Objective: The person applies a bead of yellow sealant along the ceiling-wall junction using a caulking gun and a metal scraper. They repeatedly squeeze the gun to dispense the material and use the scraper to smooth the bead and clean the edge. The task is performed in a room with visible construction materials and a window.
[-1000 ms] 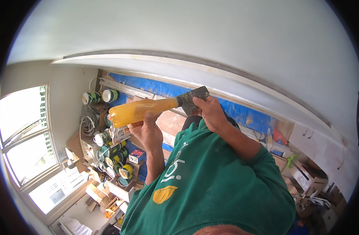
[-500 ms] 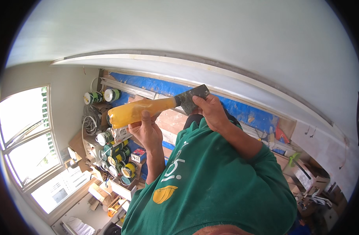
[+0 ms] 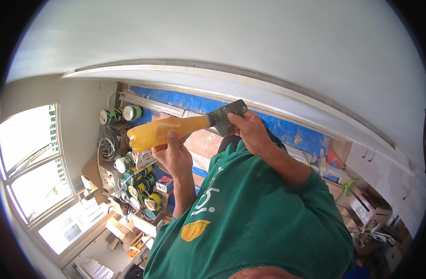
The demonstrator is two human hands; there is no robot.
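A clear plastic bottle with yellow-orange contents lies almost level in front of my chest, its base to the left. My left hand is closed around its underside, the thumb pressed on the near side. At the bottle's neck sits a dark, flat, speckled piece that widens into a blade-like shape; its exact kind I cannot make out. My right hand pinches this dark piece by its right part, thumb on top. The fingers behind both things are partly hidden.
A long pale ledge curves across above my hands. Blue sheeting and long white strips lie below. Paint cans and a coiled hose stand at left, near a window. A wooden box is at right.
Almost nothing differs. The bottle and dark piece have shifted very slightly, with both hands keeping the same grips.
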